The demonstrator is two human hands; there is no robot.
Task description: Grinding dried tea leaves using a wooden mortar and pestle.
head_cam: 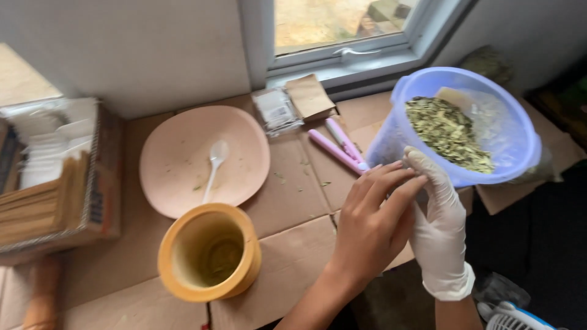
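View from above, my two hands at the right of the cardboard-covered table [287, 244]. The translucent blue-violet plastic tub [510, 143], part full of dried, crumbled green leaves [449, 131], stands tilted at the far right edge of the table, its mouth leaning toward me and just below the window sill [342, 64]. I judge it light, since the load is dry flake, and its thin wall looks flexible and smooth, so a pinch on the rim would likely flex it; the lower wall near the base seems the firmer place to hold. The loose leaves could spill over the low lip if it tips further.

My right hand [440, 232], in a white disposable glove, rises palm inward with fingers extended and its fingertips against the tub's near wall; whether this grip closes around the wall I cannot tell, as the far side is hidden. My bare left hand [373, 226] lies across in front of it, fingers spread and slightly curled, touching the gloved fingers and the tub's lower edge, grasping nothing that I can see.

Beside them: two pink plastic handles [336, 146], a pale pink round plate [183, 153] bearing a white plastic spoon [214, 165], and a yellow round cup [208, 253] with green residue.
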